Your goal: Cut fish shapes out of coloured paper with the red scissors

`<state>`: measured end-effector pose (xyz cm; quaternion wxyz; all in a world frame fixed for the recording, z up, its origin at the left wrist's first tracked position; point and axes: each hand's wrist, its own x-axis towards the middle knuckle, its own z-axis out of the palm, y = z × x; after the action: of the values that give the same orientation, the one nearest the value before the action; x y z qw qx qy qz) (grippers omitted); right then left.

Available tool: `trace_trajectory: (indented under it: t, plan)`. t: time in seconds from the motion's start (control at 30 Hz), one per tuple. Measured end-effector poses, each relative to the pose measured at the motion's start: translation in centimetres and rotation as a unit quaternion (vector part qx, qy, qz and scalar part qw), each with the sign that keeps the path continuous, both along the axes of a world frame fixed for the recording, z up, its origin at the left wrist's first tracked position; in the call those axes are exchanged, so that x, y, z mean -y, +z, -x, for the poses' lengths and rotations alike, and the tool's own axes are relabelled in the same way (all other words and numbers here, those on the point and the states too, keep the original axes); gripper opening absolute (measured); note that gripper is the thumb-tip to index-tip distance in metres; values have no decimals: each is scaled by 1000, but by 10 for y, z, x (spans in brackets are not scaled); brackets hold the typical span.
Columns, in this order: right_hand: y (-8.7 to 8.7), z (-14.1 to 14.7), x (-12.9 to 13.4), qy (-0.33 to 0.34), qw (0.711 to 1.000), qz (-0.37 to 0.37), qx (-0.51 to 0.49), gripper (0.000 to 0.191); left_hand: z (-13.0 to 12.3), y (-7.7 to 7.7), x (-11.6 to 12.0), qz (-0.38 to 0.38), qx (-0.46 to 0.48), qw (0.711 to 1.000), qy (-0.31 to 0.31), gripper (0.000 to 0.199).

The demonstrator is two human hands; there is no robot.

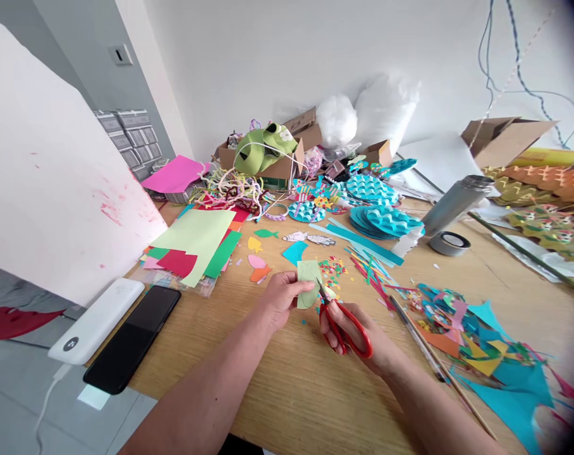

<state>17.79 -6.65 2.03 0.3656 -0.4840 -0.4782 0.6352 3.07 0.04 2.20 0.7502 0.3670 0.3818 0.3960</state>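
Note:
Between thumb and fingers, my left hand (284, 297) grips a small pale green piece of paper (307, 273) with a faint drawn outline. My right hand (356, 328) is closed around red-handled scissors (365, 341), whose blades meet the paper's right edge. Just beyond lie a blue paper scrap (295, 252) and a scatter of tiny coloured paper bits (333, 268). Cut paper fish rest farther off: a green fish (266, 233), a yellow fish (254, 244), an orange fish (260, 273) and a pink fish (255, 261). Two white fish with drawn lines lie beside them.
To the left are stacked coloured sheets (196, 230), a black phone (135, 338) and a white power bank (97, 319). Paper offcuts (500, 354), a pen (417, 341) and a thin stick lie right. Behind stand a grey flask (457, 202), tape roll (449, 243) and blue wavy discs (386, 221).

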Motion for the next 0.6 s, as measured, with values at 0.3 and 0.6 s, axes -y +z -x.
trace_trajectory:
  t: [0.3, 0.6]
  plan:
    - [-2, 0, 0, 1, 1000, -7, 6, 58, 0, 0, 2, -27, -46, 998, -33, 21]
    - [-2, 0, -2, 1, 1000, -8, 17, 59, -2, -1, 2, -41, -30, 998, -29, 23]
